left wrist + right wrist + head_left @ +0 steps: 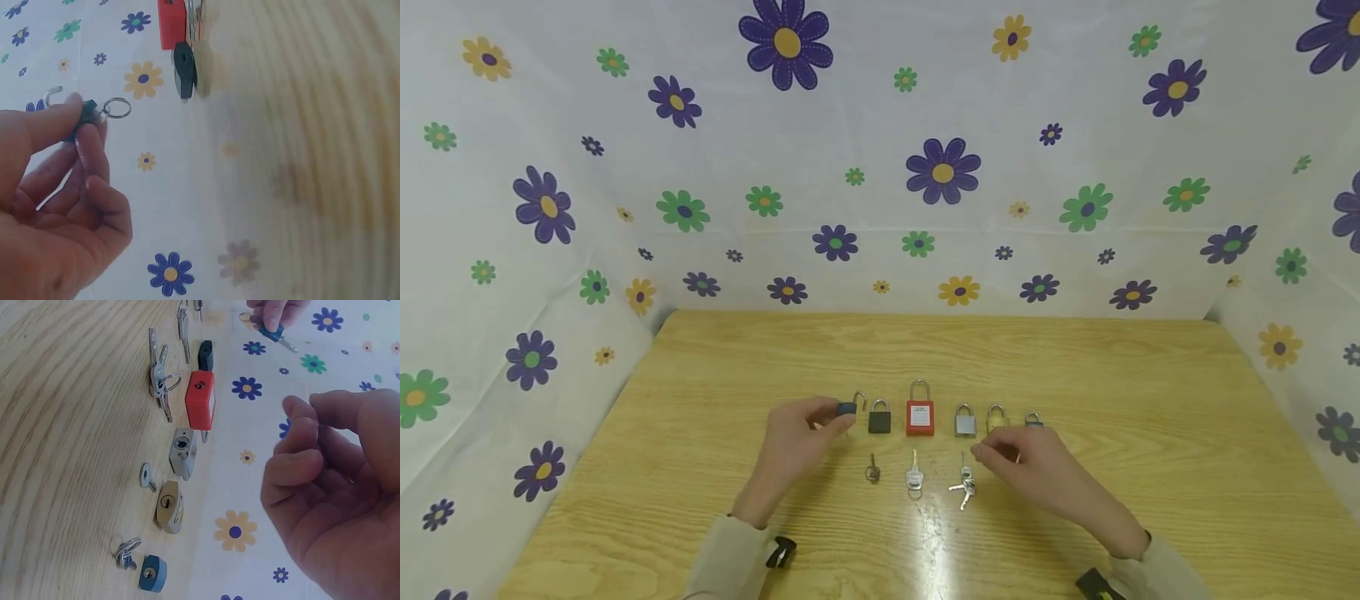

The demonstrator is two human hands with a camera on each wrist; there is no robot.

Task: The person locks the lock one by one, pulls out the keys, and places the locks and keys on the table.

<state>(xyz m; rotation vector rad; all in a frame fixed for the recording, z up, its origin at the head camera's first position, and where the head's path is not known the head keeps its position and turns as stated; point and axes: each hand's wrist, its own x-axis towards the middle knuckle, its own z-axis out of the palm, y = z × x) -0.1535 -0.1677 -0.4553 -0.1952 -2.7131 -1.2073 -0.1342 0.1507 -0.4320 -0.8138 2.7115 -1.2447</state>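
My left hand pinches a small dark blue padlock between thumb and fingers, raised over the table. Its shackle is sprung out of the body, and a key ring dangles from the keyhole end. With fingers loosely curled and nothing between them, my right hand hovers before the brass padlock and partly covers it. A second blue padlock stands at the right end of the row, its lower part hidden by that hand in the head view.
Between them stand a black padlock, a tall red padlock and a silver padlock. Keys lie in front: a dark key, a silver key, a key bunch, a small key and ringed keys.
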